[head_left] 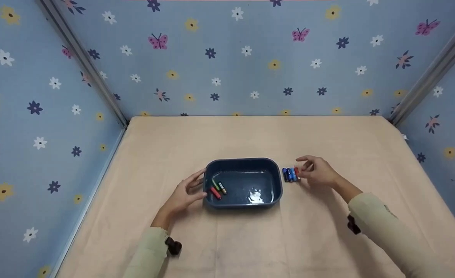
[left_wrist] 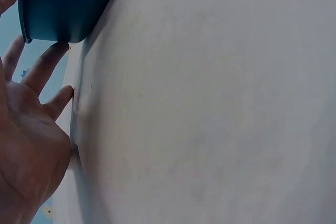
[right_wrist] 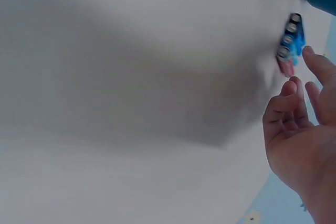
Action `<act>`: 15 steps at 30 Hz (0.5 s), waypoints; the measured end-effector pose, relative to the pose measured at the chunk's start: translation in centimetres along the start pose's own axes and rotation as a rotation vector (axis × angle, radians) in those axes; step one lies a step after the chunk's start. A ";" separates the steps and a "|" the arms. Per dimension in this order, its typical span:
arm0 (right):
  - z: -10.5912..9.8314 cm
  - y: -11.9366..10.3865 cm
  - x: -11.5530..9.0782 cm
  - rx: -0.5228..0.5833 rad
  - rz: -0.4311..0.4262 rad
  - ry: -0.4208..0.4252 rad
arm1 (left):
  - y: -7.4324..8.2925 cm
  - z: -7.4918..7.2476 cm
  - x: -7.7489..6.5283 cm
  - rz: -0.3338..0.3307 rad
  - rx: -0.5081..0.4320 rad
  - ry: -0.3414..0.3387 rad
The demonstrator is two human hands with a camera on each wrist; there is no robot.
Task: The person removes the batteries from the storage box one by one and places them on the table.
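A dark blue rectangular bin (head_left: 242, 206) stands on the table. Inside it, at the left end, lie a red battery (head_left: 215, 193), a green battery (head_left: 215, 184) and a black battery (head_left: 222, 188). My left hand (head_left: 183, 195) rests against the bin's left side, fingers spread and fairly straight. Just right of the bin, several blue batteries (head_left: 289, 175) lie side by side, with a red battery (head_left: 296, 170) at the row's right end. My right hand (head_left: 318, 171) is at that end, fingers loosely bent, thumb and fingertips around the red battery; the right wrist view shows them spread apart.
A pale cloth-covered table (head_left: 246, 239) extends around the bin. Flowered blue panels (head_left: 246, 61) rise behind it and on both sides, with grey metal posts (head_left: 84, 58) at the corners.
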State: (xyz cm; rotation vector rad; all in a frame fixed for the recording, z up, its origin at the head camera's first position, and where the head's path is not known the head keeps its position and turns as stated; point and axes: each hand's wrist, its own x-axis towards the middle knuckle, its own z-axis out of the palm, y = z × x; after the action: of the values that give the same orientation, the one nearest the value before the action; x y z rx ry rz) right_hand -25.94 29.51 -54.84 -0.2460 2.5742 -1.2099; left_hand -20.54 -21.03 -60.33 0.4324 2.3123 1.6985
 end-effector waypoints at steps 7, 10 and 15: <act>-0.9 -1.6 0.7 -0.057 -0.037 0.010 | 0.1 0.1 0.0 -0.030 0.023 0.029; -0.5 -1.5 0.7 -0.068 -0.040 -0.006 | 0.1 0.0 0.0 -0.028 0.023 0.020; 0.0 -1.3 1.0 -0.086 -0.056 -0.013 | 0.2 -0.2 0.0 -0.001 0.002 -0.013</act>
State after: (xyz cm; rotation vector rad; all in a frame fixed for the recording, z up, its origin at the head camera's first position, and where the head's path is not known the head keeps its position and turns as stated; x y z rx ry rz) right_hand -26.88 28.36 -54.00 -0.3449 2.6277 -1.1135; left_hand -20.58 -21.15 -60.12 0.4405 2.3048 1.6887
